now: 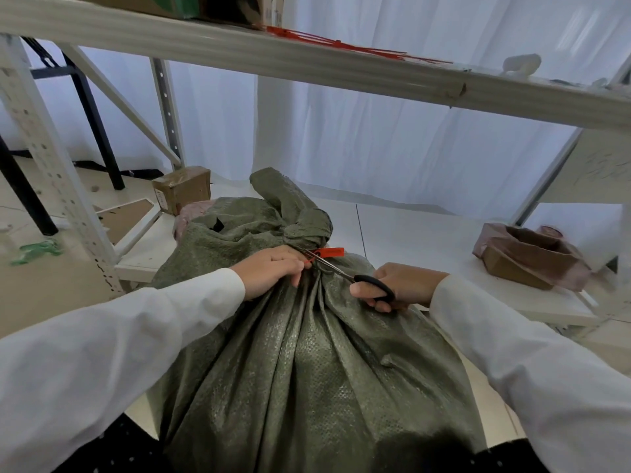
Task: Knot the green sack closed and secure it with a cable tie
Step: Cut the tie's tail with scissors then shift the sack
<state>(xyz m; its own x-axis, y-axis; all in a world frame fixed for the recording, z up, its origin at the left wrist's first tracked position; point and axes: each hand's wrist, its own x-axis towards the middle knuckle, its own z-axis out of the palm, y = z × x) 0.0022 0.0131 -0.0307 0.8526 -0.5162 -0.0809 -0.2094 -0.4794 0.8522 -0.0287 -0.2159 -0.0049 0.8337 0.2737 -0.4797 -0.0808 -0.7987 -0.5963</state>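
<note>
Filling the view right below you, the green sack (307, 353) is the biggest thing here; its woven cloth runs in pleats up to a gathered neck, and its far end lies on the low white shelf board (426, 233). Above the neck the cloth is already tied into a knot (307, 227), with a loose tail standing up behind it.

Your left hand (273, 269) is clenched on the bunched cloth just under the knot, knuckles up. Your right hand (399, 285) grasps the black handles of the scissors (345, 273), thumb through one loop, and the blades point up and left toward the neck. An orange cable tie (327, 252) sits at the neck right beneath the knot, its flat end sticking out to the right; the blade tips meet it there, though the view is too blurred to tell whether they are parted or together.

On the upper shelf (307, 59) lies a bundle of spare orange ties (341, 46). To the right, an opened cardboard box (526, 257) rests on the board, well apart from the sack. A smaller taped box (182, 189) stands behind the sack on the left.
</note>
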